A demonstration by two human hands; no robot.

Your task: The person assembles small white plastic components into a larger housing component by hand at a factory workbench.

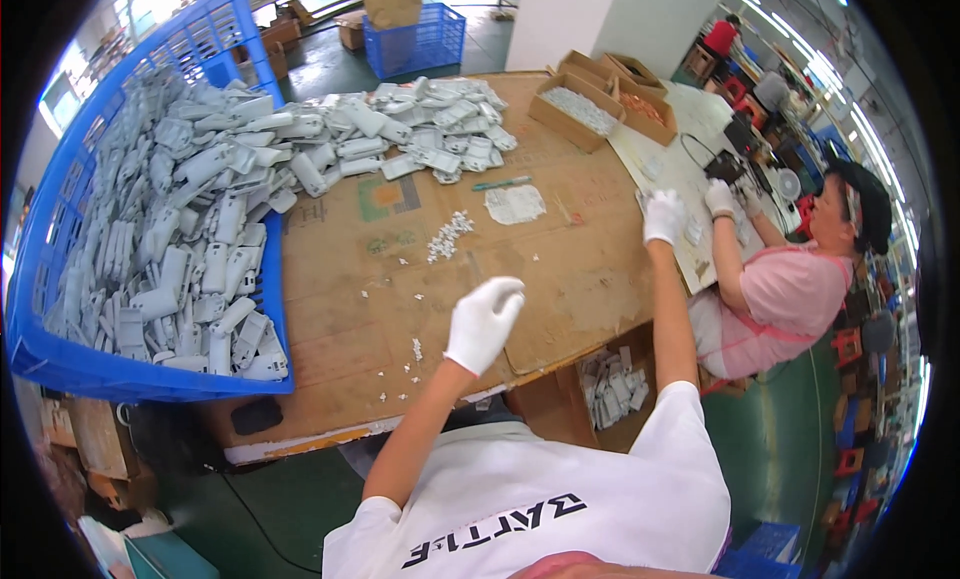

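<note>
My left hand (485,324), in a white glove, hovers over the cardboard-covered table (590,269) with its fingers curled toward the thumb; whatever they may pinch is hidden. Far to the right, my gloved right hand (664,219) reaches over the pale adjoining worktop (700,269) with fingers stretched forward and nothing visible in them. Beyond my left hand lies a small pile of tiny white plastic pieces (450,236), with more scattered closer to me. White plastic housings (440,129) are heaped along the table's far side.
A large blue crate (150,379) full of white housings (215,209) stands at left. Cardboard boxes of small parts (575,114) sit at the far right corner. A co-worker in pink (795,289) works close to my right hand. A white cloth (515,205) and teal pen (500,183) lie mid-table.
</note>
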